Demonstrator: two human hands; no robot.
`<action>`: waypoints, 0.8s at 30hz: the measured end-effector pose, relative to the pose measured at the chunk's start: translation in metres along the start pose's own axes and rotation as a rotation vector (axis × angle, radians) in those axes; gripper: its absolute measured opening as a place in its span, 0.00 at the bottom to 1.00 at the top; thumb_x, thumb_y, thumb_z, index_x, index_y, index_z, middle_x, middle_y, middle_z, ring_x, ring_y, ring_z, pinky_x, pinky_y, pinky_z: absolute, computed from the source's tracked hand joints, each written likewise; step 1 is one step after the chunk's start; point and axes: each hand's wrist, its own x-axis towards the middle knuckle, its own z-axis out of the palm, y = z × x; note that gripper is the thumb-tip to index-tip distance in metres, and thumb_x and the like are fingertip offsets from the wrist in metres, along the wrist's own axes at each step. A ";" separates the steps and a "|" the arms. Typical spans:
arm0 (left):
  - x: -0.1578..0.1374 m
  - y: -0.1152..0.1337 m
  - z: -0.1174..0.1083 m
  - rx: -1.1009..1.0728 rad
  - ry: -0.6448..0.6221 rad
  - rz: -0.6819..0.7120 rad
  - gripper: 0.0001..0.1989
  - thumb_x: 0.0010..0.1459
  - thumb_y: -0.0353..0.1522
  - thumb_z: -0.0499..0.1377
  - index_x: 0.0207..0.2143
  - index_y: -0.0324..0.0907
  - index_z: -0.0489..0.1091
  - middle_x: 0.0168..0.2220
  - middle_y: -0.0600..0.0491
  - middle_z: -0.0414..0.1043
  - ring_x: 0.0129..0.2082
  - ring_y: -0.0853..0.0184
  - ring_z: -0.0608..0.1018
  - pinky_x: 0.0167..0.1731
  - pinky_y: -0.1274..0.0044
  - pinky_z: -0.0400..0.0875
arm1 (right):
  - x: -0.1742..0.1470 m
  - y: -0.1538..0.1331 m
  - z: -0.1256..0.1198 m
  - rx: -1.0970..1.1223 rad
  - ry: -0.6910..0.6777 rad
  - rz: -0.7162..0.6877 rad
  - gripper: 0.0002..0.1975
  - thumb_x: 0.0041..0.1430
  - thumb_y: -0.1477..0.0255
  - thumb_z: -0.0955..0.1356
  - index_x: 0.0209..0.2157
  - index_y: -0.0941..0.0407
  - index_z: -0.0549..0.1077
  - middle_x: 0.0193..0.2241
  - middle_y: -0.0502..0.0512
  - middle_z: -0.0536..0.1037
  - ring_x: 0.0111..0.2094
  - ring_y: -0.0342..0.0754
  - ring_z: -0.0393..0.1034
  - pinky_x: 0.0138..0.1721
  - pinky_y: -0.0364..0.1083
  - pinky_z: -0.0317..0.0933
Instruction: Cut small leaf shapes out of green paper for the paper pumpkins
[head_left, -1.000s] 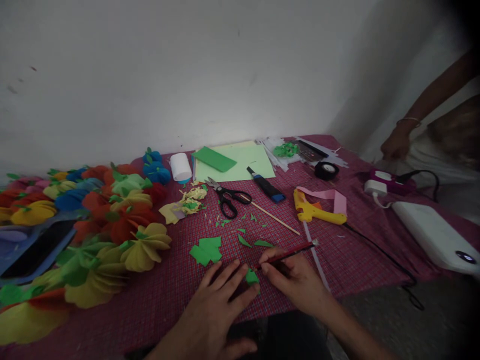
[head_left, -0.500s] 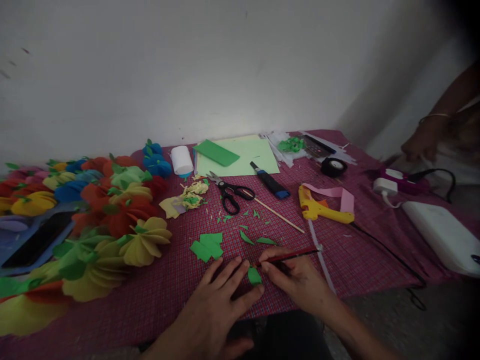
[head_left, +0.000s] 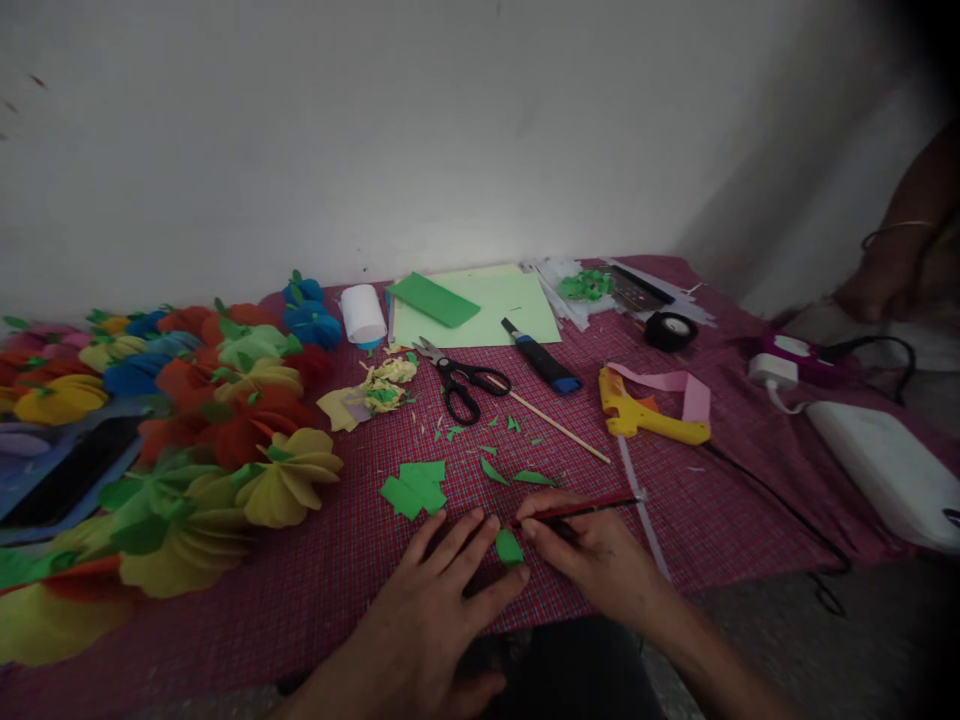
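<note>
My left hand [head_left: 442, 590] lies on the checked cloth with its fingers spread. Its index finger and thumb touch a small green paper piece [head_left: 509, 547] with a rounded edge. Pinched in my right hand [head_left: 589, 545] is a slim red and black pencil [head_left: 600, 506], held low and slanting, with its tip end at the top of the paper piece. Green paper rectangles [head_left: 414, 489] lie just beyond my left fingers. Two curved green offcuts [head_left: 534, 478] sit ahead of my right hand.
Black scissors [head_left: 459, 385], a wooden stick [head_left: 559, 428], a utility knife [head_left: 544, 360] and a yellow glue gun [head_left: 652, 418] lie farther back. Paper pumpkins [head_left: 289, 480] crowd the left. A white power bank [head_left: 881, 475] is at right, near another person's hand [head_left: 885, 285].
The camera view has shifted slightly. The other person's hand at right has moved a little to the right. My hands, the pencil and the paper piece keep nearly the same positions.
</note>
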 end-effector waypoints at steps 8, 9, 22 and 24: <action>0.000 0.003 0.001 0.010 -0.001 -0.006 0.41 0.45 0.38 0.63 0.61 0.52 0.50 0.66 0.45 0.40 0.62 0.48 0.52 0.56 0.52 0.43 | 0.000 0.001 -0.001 -0.001 0.003 -0.005 0.07 0.60 0.73 0.63 0.34 0.54 0.73 0.30 0.51 0.76 0.32 0.47 0.71 0.33 0.45 0.66; 0.000 0.003 0.001 0.012 -0.009 -0.005 0.42 0.45 0.38 0.63 0.61 0.52 0.50 0.66 0.44 0.40 0.62 0.48 0.51 0.56 0.52 0.43 | 0.000 0.001 -0.001 -0.001 0.003 -0.004 0.07 0.60 0.73 0.63 0.34 0.54 0.73 0.30 0.51 0.75 0.32 0.47 0.71 0.33 0.45 0.66; 0.001 0.005 -0.001 0.019 -0.029 -0.016 0.40 0.45 0.37 0.62 0.61 0.51 0.51 0.65 0.45 0.41 0.62 0.48 0.51 0.56 0.53 0.42 | -0.001 0.003 0.000 0.013 0.014 0.002 0.08 0.60 0.72 0.64 0.33 0.54 0.75 0.27 0.51 0.75 0.29 0.47 0.70 0.31 0.44 0.66; 0.001 0.005 -0.001 0.017 -0.038 -0.019 0.41 0.45 0.36 0.62 0.61 0.51 0.51 0.65 0.44 0.41 0.62 0.48 0.51 0.56 0.52 0.42 | -0.001 0.003 0.000 0.007 0.002 0.011 0.08 0.60 0.72 0.63 0.32 0.54 0.74 0.27 0.51 0.75 0.29 0.47 0.70 0.31 0.44 0.65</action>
